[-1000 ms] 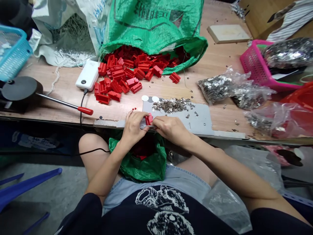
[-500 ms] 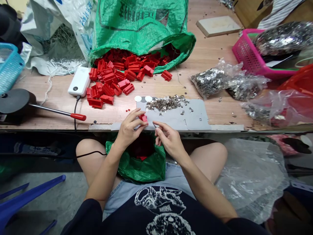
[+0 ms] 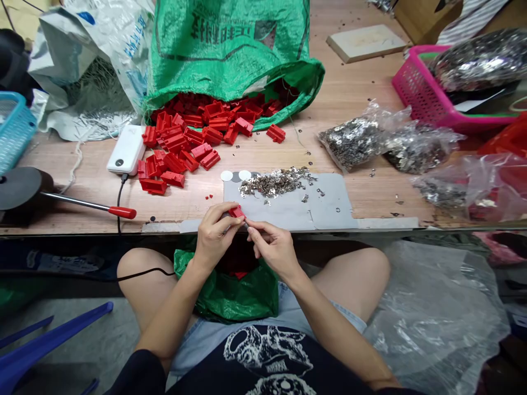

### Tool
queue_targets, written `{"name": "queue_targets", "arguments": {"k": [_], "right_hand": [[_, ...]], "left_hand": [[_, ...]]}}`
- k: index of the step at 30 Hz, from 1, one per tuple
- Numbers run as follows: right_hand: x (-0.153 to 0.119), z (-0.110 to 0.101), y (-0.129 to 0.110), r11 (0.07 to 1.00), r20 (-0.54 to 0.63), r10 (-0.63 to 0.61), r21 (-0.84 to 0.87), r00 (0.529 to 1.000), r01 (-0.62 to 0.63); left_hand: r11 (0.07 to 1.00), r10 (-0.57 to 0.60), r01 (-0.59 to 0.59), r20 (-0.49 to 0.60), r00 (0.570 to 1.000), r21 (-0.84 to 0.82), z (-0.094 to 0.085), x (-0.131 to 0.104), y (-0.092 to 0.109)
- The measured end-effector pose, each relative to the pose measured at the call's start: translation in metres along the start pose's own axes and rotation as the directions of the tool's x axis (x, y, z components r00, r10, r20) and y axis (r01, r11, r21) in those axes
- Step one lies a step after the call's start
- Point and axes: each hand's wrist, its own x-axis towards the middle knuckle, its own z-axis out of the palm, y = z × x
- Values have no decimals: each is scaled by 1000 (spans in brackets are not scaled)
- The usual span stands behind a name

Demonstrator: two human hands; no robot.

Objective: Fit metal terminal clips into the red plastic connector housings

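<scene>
Head view: nearest, between the thighs, a small green bag (image 3: 247,302) sits open, a few red pieces (image 3: 239,275) showing inside and its depths too dark to read. Just beyond it, at the near edge of the table (image 3: 284,142), the left hand (image 3: 213,236) is closed in a pinch, thumb and fingers gripping a red block (image 3: 236,212), which sticks out at the far right of the fingertips. To its right, the right hand (image 3: 272,247) pinches a slim rod (image 3: 247,224) between thumb and forefinger, other fingers curled; its end is right by the block, though contact cannot be told.

Farther on, a grey mat (image 3: 288,214) carries a heap of small metal parts (image 3: 274,185). At the right, clear bags (image 3: 349,144) hold similar metal bits. Beyond, a large green sack (image 3: 230,52) lies open toward the near side, spilling red blocks (image 3: 181,140). Far left, a white bag (image 3: 60,46) holds thin metal pins (image 3: 96,88); far right, a pink basket (image 3: 420,82) contains a bulging bag of shiny metal (image 3: 481,60).
</scene>
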Motion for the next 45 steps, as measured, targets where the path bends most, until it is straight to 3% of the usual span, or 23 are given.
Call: {"name": "queue_targets", "arguments": {"k": [11,19,23,26,30,36,45], "right_hand": [[-1,8,-2,975,-72,-96,-208,993,79],[-2,11,-3,972,-91,-108,-219,990,86],[-3,8,-2,990,-45,-60,-132,997,54],[-5,7,-2,984,-52,-107,-147,993,99],[-6,8,-4,952,-48,-176,-260,983,158],[-1,6,-14,929,-18,-166,-339,986,150],[6,1,-27,774,77,-181,-603,981,190]], "left_hand": [[998,-52,51,35,998,35,0,0,0],[998,-14,14,-4,1000,56,2,0,1],[999,-35,34,13,999,41,0,0,1],[1000,-28,28,27,999,13,-2,1,1],[1000,-6,6,16,1000,-16,-3,0,1],[1000,0,0,10,1000,-9,-2,0,-1],[999,33,-33,4,999,11,0,5,-5]]}}
